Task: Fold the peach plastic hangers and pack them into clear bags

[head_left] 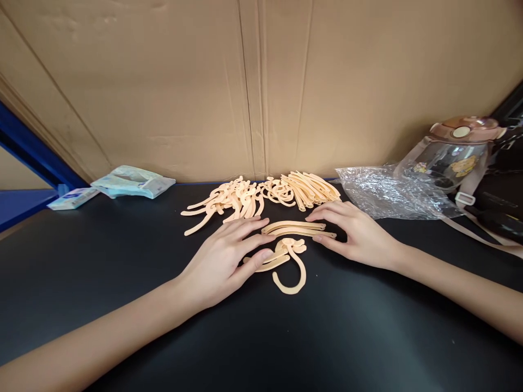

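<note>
My left hand (224, 260) lies flat on the black table (122, 283), fingers stretched out, its thumb resting on a small cluster of pale orange rubbery strips (291, 256). One strip in that cluster curls into a hook shape toward me. My right hand (356, 233) also lies flat with fingers extended, its fingertips touching the right ends of two straight strips (295, 227). Behind both hands a larger pile of the same strips (261, 197) is spread near the cardboard wall.
A crumpled clear plastic bag (388, 191) and a clear water bottle with a pinkish lid (457, 153) and strap lie at the right. Two light blue tissue packs (131, 182) sit at the left rear. A cardboard wall (245, 87) closes the back.
</note>
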### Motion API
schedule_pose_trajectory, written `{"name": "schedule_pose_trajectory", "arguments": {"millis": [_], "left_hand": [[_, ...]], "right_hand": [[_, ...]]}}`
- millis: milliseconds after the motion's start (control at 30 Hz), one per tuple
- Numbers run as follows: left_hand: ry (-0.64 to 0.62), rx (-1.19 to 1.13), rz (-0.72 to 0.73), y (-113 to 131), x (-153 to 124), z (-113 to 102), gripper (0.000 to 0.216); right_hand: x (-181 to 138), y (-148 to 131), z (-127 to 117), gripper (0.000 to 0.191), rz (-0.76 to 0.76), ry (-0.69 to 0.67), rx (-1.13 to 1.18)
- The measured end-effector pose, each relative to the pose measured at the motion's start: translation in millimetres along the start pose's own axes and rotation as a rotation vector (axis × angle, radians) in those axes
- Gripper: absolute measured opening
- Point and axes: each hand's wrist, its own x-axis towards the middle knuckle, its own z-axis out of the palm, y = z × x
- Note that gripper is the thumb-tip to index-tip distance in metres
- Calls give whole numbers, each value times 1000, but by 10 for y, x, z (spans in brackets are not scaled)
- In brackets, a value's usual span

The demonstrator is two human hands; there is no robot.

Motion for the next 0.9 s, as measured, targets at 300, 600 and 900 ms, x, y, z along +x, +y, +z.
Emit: {"name": "schedule_pose_trajectory", "arguments": {"millis": [300, 600, 900], "left_hand": [[-23, -24, -48, -5, 0, 26, 42], [-24, 54, -87, 26, 41, -1, 43], [-27, 37, -97, 10, 24, 5, 44]], "right_hand": [[-1, 67, 3, 15, -38, -23, -35], [-13, 60, 34, 21, -57, -45, -28], [-17, 61, 62, 21, -49, -26, -48]]}}
